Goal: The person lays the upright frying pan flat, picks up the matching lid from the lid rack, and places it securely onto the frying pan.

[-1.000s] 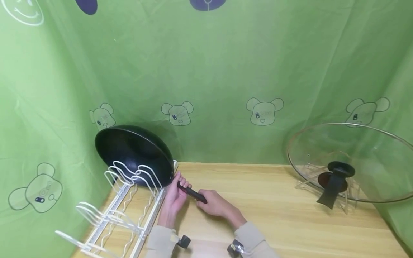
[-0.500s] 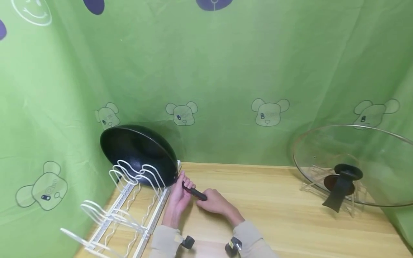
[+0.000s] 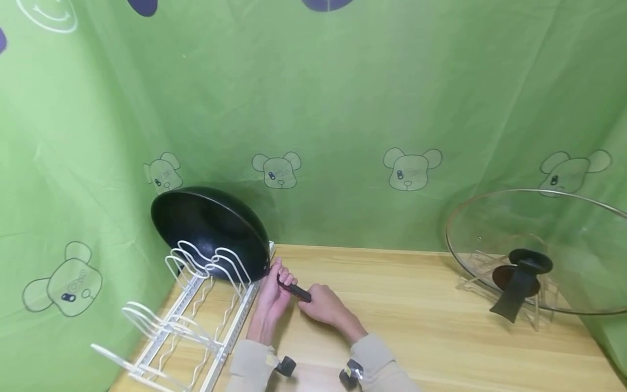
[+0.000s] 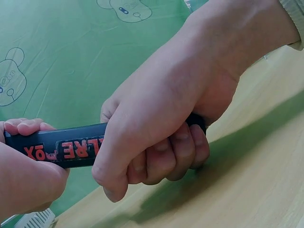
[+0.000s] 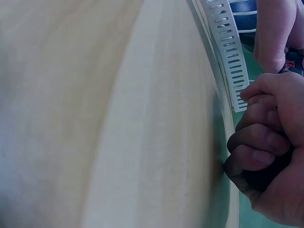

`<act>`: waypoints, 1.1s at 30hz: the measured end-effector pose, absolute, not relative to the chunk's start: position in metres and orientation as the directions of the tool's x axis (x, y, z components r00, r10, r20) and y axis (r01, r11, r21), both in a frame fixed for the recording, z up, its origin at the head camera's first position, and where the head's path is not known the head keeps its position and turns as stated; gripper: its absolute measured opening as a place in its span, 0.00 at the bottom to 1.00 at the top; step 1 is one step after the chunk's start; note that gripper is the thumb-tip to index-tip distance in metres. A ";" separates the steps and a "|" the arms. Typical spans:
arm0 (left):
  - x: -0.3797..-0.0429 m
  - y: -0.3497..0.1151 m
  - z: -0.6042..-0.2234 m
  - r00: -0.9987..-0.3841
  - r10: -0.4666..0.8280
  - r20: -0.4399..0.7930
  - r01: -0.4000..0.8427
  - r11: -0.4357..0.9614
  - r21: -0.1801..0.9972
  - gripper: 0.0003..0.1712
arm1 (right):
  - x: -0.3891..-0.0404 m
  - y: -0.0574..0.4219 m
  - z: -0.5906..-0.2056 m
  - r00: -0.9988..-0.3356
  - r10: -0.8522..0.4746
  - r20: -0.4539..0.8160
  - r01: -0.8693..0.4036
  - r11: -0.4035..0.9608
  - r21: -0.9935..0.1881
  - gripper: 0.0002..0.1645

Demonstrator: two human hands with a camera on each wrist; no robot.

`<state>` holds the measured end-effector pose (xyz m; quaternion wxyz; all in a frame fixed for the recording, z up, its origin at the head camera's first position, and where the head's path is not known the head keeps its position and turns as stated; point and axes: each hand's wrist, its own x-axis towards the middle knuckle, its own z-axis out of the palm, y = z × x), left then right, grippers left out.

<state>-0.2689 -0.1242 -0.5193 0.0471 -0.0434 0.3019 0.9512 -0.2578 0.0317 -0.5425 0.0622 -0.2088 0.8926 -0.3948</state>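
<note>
A black wok (image 3: 210, 228) stands tilted on its side among the far wire loops of a white rack (image 3: 215, 337), its dark inside facing the near left. Its handle (image 3: 300, 293) slants out toward the near right, and red lettering on it shows in the left wrist view. My left hand (image 3: 273, 291) grips the handle close to the pan. Around the outer end curl the fingers of my right hand (image 3: 329, 306), seen large in the left wrist view. In the right wrist view both hands lie at the right edge, one behind the other.
A large glass lid (image 3: 573, 228) with a black knob (image 3: 524, 261) leans on a small stand (image 3: 536, 307) at the right. Green curtain (image 3: 333, 109) encloses the wooden table (image 3: 392, 283) at the back and sides. Nearer rack loops (image 3: 142, 316) rise at the left.
The head view has shifted slightly, moving the scene right in the picture. Both hands keep hold of the handle; its outer end sits a touch farther left relative to the table.
</note>
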 end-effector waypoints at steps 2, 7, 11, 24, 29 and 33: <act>-0.269 -0.125 -0.520 -0.992 0.059 -0.109 -0.111 -0.815 0.569 0.23 | -0.257 0.031 -0.542 -0.901 -0.429 0.068 -0.339 0.596 -0.728 0.19; -0.267 -0.126 -0.521 -0.993 0.065 -0.103 -0.113 -0.810 0.576 0.23 | -0.256 0.031 -0.542 -0.897 -0.434 0.080 -0.349 0.587 -0.730 0.20; -0.266 -0.126 -0.520 -0.992 0.066 -0.111 -0.118 -0.810 0.574 0.23 | -0.256 0.030 -0.542 -0.896 -0.435 0.086 -0.356 0.589 -0.725 0.20; -0.265 -0.127 -0.510 -0.993 0.086 -0.083 -0.118 -0.805 0.582 0.22 | -0.255 0.031 -0.536 -0.901 -0.418 0.113 -0.370 0.606 -0.704 0.20; -0.263 -0.125 -0.504 -0.994 0.105 -0.039 -0.106 -0.781 0.616 0.21 | -0.254 0.032 -0.535 -0.898 -0.417 0.142 -0.387 0.591 -0.708 0.20; -0.259 -0.123 -0.496 -0.994 0.110 -0.003 -0.086 -0.762 0.642 0.21 | -0.253 0.033 -0.532 -0.891 -0.414 0.186 -0.419 0.590 -0.690 0.21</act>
